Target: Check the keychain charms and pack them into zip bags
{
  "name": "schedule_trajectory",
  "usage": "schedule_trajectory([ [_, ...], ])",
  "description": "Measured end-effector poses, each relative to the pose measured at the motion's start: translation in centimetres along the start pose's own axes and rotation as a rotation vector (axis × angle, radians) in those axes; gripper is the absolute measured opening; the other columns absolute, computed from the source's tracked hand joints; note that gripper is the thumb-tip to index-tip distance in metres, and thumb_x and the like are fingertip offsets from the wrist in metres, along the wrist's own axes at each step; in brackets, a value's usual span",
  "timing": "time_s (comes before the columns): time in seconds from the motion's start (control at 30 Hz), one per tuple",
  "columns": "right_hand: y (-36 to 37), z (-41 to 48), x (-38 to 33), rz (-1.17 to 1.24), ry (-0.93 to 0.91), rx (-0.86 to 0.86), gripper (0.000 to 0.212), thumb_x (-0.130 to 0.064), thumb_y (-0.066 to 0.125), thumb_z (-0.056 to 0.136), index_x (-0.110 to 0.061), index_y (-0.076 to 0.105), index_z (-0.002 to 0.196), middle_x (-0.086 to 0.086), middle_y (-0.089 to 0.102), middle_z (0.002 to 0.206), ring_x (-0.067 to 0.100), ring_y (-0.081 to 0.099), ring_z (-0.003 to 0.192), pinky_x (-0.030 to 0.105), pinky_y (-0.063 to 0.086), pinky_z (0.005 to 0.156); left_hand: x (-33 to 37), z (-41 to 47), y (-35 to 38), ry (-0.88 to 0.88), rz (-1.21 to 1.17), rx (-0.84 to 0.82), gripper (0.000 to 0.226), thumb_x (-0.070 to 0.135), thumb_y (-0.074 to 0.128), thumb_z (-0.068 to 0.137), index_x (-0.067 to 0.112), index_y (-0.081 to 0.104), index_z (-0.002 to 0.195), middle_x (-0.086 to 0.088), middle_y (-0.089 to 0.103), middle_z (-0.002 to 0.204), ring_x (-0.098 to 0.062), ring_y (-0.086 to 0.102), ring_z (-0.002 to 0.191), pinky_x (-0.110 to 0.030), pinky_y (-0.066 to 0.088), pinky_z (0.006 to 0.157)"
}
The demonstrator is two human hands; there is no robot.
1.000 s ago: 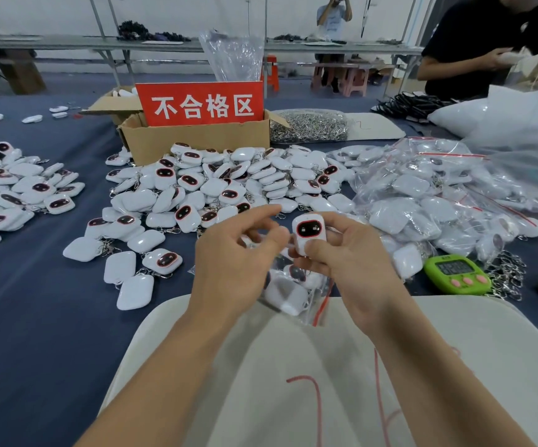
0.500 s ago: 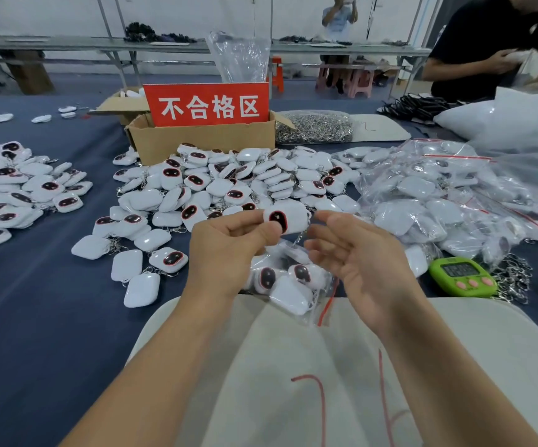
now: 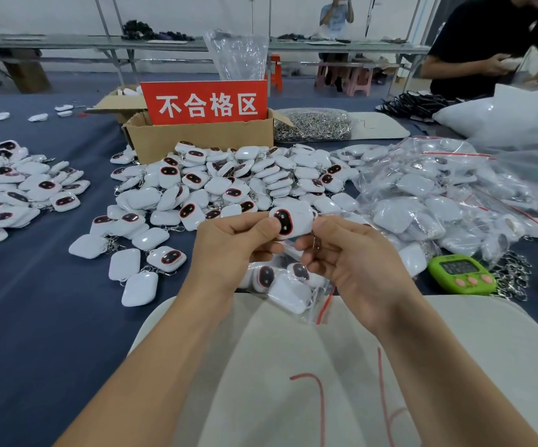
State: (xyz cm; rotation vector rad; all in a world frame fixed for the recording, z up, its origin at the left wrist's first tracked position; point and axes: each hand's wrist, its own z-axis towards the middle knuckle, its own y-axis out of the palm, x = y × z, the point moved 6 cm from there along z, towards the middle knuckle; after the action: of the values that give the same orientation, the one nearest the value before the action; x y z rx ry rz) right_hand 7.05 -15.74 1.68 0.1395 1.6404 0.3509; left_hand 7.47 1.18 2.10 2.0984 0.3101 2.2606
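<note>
You hold one white charm (image 3: 294, 220) above the near edge of the counter (image 3: 35, 317), its dark oval face with the red rim turned toward you. Your left hand (image 3: 229, 250) pinches the charm's left side between thumb and curled fingers. Your right hand (image 3: 361, 266) has its thumb tip against the charm's right edge, fingers curled in around the metal chain hanging below it.

Directly beneath both hands lies a clear zip bag (image 3: 313, 309) with a red seal strip, holding several charms, some face up. The bag rests partly on a pale cloth (image 3: 293, 382) marked with red lines.

Beyond the hands a loose pile of charms (image 3: 229, 182) covers the middle of the counter, with a second pile (image 3: 9, 191) well apart on the left. Filled bags (image 3: 422, 195) are heaped on the right, and a green timer (image 3: 461, 274) sits just in front of them. Behind the middle pile stands a cardboard box (image 3: 196, 138) carrying a red sign (image 3: 203, 103); a bag of metal rings (image 3: 313, 124) lies just beside the box. Another person in a black shirt (image 3: 487, 40) works at the far right.
</note>
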Motion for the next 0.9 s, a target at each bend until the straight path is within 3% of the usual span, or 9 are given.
schedule_trajectory([
  [0.17,0.6,0.2,0.6,0.142,0.098,-0.037,0.030,-0.027,0.059,0.100,-0.002,0.074,0.094,0.018,0.073,0.084,0.021,0.064,0.062,0.027,0.054,0.057,0.1,-0.1,0.1,0.029,-0.013,-0.039,0.022,0.006,0.076,0.086,0.025,0.085,0.082,-0.004,0.078,0.077,-0.011,0.068,0.066,-0.021,0.055,0.064],
  [0.27,0.6,0.5,0.9,0.196,0.138,-0.051,0.040,-0.039,0.060,0.095,-0.003,0.078,0.094,0.020,0.073,0.088,0.022,0.067,0.064,0.028,0.056,0.059,0.7,-0.4,0.4,0.123,0.008,-0.074,0.032,-0.007,0.077,0.081,0.023,0.085,0.088,-0.006,0.080,0.087,-0.012,0.073,0.076,-0.022,0.057,0.071],
  [0.37,0.0,0.7,0.7,0.196,0.079,-0.023,0.022,-0.012,0.060,0.099,-0.002,0.077,0.107,0.018,0.076,0.098,0.020,0.069,0.071,0.026,0.058,0.067,0.7,-0.5,0.8,0.131,0.019,-0.115,0.040,-0.014,0.074,0.081,0.023,0.081,0.096,-0.004,0.081,0.091,-0.010,0.076,0.080,-0.019,0.058,0.072],
  [0.47,-0.6,0.5,0.3,0.116,0.006,0.041,0.024,0.006,0.061,0.094,-0.005,0.075,0.111,0.014,0.077,0.093,0.022,0.069,0.069,0.029,0.059,0.065,0.3,-0.5,0.8,0.067,-0.010,-0.115,0.031,-0.005,0.077,0.082,0.023,0.081,0.095,-0.003,0.081,0.092,-0.011,0.077,0.079,-0.019,0.057,0.067],
  [0.57,-0.9,0.1,-0.2,-0.133,-0.088,0.120,0.027,0.009,0.069,0.086,-0.014,0.080,0.094,0.011,0.078,0.086,0.023,0.069,0.066,0.033,0.058,0.061,0.2,-0.1,0.3,0.062,0.080,-0.072,0.032,-0.008,0.080,0.078,0.024,0.083,0.086,-0.005,0.081,0.087,-0.013,0.077,0.077,-0.021,0.058,0.067],
  [0.63,-0.4,0.0,0.0,-0.175,-0.083,0.065,0.028,0.008,0.071,0.086,-0.016,0.080,0.097,0.009,0.078,0.090,0.022,0.068,0.073,0.033,0.055,0.068,0.5,0.2,-0.2,0.102,0.108,-0.045,0.035,-0.012,0.078,0.077,0.022,0.084,0.083,-0.005,0.080,0.085,-0.011,0.075,0.077,-0.020,0.057,0.069],
  [0.77,1.3,0.0,1.1,-0.051,0.058,-0.177,0.028,-0.007,0.074,0.089,-0.008,0.075,0.117,0.011,0.073,0.097,0.023,0.066,0.086,0.027,0.056,0.076,1.1,0.4,-0.6,0.177,0.126,-0.046,0.041,-0.013,0.077,0.077,0.027,0.084,0.079,0.002,0.081,0.086,-0.007,0.075,0.082,-0.016,0.055,0.073],
  [0.83,0.9,0.3,1.0,0.052,0.073,-0.115,0.035,-0.005,0.075,0.080,-0.004,0.074,0.115,0.013,0.073,0.087,0.022,0.066,0.074,0.024,0.057,0.067,1.0,0.2,-0.2,0.189,0.132,-0.077,0.045,-0.016,0.074,0.078,0.027,0.084,0.080,0.004,0.081,0.091,-0.007,0.076,0.088,-0.016,0.055,0.076],
  [0.9,-0.3,0.7,0.8,0.142,0.046,0.014,0.039,0.008,0.073,0.076,-0.005,0.073,0.112,0.010,0.072,0.078,0.017,0.064,0.063,0.022,0.056,0.063,0.7,0.4,-0.7,0.177,0.135,0.014,0.044,-0.012,0.074,0.081,0.031,0.084,0.085,0.006,0.081,0.093,-0.007,0.076,0.090,-0.015,0.055,0.076],
])
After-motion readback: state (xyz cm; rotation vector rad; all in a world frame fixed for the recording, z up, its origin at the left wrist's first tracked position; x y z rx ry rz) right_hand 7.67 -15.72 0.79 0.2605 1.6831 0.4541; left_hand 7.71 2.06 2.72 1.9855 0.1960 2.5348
